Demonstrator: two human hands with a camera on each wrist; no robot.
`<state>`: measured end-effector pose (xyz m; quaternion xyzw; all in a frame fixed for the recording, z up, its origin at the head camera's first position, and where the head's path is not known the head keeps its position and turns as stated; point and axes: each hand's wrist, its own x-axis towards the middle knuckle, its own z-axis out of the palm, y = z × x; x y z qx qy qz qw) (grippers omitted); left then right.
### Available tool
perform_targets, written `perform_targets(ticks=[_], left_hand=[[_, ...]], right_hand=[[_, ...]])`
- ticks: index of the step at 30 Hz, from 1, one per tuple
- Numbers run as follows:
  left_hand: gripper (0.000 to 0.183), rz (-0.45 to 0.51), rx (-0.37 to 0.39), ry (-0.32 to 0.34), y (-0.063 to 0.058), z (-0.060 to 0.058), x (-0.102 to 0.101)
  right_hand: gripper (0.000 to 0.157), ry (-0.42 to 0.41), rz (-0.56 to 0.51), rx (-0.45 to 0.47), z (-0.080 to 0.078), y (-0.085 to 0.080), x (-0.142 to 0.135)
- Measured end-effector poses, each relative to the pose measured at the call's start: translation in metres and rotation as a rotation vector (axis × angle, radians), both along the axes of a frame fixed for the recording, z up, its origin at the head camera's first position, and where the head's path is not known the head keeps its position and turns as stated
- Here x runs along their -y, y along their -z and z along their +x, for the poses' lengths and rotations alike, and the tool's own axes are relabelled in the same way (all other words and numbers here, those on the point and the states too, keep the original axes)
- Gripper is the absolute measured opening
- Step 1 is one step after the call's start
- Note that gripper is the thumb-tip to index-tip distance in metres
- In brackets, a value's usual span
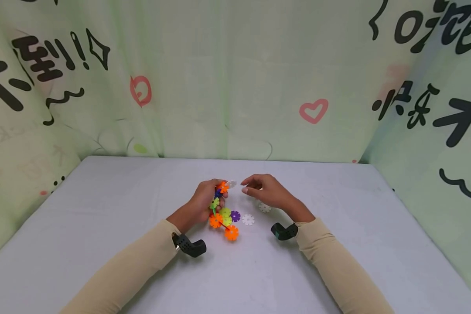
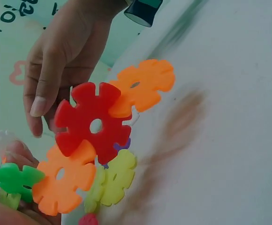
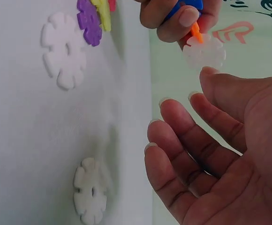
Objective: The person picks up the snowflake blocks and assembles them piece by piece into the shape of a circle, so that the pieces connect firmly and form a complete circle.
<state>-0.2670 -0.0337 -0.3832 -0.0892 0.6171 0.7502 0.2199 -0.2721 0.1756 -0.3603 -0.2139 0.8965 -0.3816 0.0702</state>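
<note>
My left hand [image 1: 202,200] grips a chain of slotted, flower-shaped plastic discs. At its far end a clear white disc [image 3: 205,52] is joined to an orange one, with a blue disc [image 3: 185,7] held among the fingers. A green disc [image 2: 16,180], an orange disc [image 2: 61,180], a red disc [image 2: 75,126] and another orange disc [image 2: 147,84] follow toward the near end. My right hand [image 1: 268,191] hovers just right of the clear disc, fingers relaxed and slightly bent, holding nothing. The left palm is mostly hidden.
Two loose white discs, a nearer one [image 1: 248,219] and a farther one [image 1: 264,207], lie on the white-covered table [image 1: 141,270]. Beside the chain are a purple disc [image 1: 235,216] and yellow discs [image 2: 119,178]. A printed curtain [image 1: 227,87] stands behind.
</note>
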Motion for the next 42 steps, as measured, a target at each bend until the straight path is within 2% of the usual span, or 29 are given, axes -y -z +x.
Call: perform_targets(ticks=[6,18,26,33,42], left_hand=[[0.037,0.001,0.011,-0.019,0.001,-0.003,0.002],[0.043,0.120,-0.016,-0.013,0.004,0.001,0.006],[0.064,0.031,-0.084,0.030,0.008,0.000,0.008],[0.056,0.016,-0.093,0.073,0.010,0.000,0.007],[0.046,0.038,-0.072,0.114,0.008,0.002,0.008]], right_hand=[[0.027,-0.012,0.053,-0.025,0.002,-0.002,-0.012],[0.025,0.015,0.111,0.013,0.008,0.005,-0.037],[0.025,0.048,0.166,0.069,0.009,0.012,-0.043],[0.029,0.065,0.221,0.084,0.008,0.017,-0.040],[0.020,0.087,0.257,0.089,0.009,0.019,-0.037]])
